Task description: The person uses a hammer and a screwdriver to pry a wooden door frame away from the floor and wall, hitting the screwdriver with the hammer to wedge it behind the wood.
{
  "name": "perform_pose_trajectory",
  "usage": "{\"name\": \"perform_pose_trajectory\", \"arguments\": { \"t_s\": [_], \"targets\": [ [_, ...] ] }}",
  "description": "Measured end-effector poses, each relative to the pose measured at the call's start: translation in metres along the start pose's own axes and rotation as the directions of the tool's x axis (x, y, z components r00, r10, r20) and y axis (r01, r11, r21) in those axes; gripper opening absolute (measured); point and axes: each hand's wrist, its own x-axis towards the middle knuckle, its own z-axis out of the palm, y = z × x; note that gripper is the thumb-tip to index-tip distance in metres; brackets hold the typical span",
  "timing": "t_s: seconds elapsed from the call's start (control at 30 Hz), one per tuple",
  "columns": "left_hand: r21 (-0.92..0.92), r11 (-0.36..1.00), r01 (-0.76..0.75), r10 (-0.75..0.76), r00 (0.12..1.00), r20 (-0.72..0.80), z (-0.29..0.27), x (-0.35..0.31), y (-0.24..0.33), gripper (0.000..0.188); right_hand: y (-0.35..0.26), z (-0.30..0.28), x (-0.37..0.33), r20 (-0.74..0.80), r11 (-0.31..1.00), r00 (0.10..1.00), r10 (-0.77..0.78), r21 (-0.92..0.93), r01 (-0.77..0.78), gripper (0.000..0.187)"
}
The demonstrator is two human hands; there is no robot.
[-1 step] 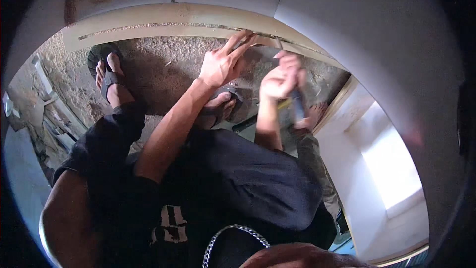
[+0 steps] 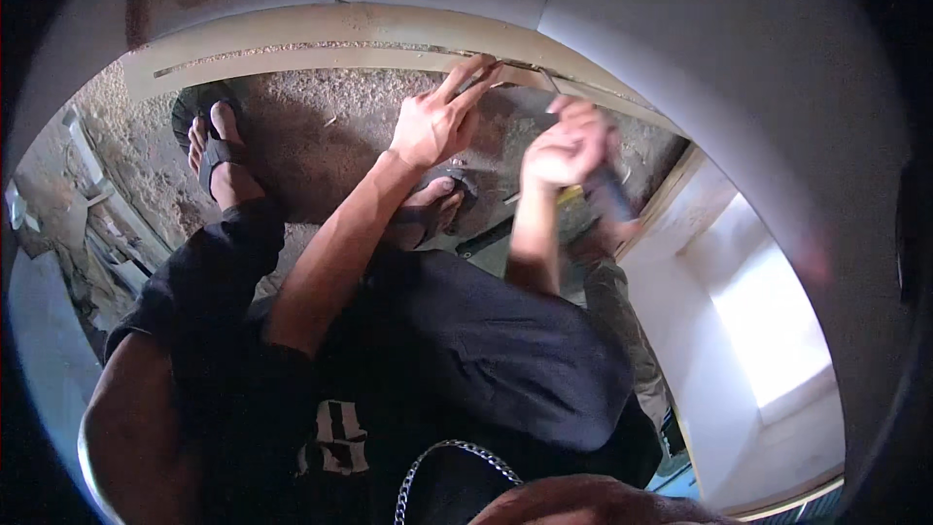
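Note:
A long pale wooden board with a narrow slot along it lies across the far side. My left hand is at its near edge, fingers stretched out and apart, the tips resting by the slot. My right hand, just to the right, is closed round a hand tool with a dark handle, smeared by motion. The tool's thin shaft points up to the slot's right part. Blur hides whether it is a screwdriver or a chisel, and whether its tip touches the wood.
Sawdust covers the floor under the board. My sandalled feet are close below it. Wood scraps lie at the left. A pale box-like frame stands at the right, near another person's leg.
My right hand and the tool have shifted a little to the right, with the handle end swinging outward. My left hand and the board stay about where they were.

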Motion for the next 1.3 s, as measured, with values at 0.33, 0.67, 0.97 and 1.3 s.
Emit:
{"name": "perform_pose_trajectory", "arguments": {
  "t_s": [0.33,0.67,0.97,1.3],
  "targets": [
    [-0.004,0.999,-0.035,0.035,0.999,-0.008,0.002,0.003,0.001,0.068,-0.016,-0.006,0.059,0.025,0.957,0.957,0.288,0.034,-0.289,0.036],
    [-0.011,1.0,-0.011,0.011,1.0,0.009,0.0,0.001,-0.002,0.069,-0.003,0.017,0.053,0.107,0.973,0.981,0.162,-0.185,-0.141,0.039],
    [-0.003,1.0,0.007,-0.007,1.0,0.028,-0.004,0.003,-0.002,0.066,0.014,-0.004,-0.021,0.187,0.95,0.95,-0.25,-0.141,0.278,0.026],
    [-0.009,1.0,-0.013,0.013,1.0,0.02,-0.005,0.004,0.0,0.065,-0.024,-0.003,0.031,-0.023,0.991,0.996,0.087,0.105,-0.084,0.033]
  ]
}}
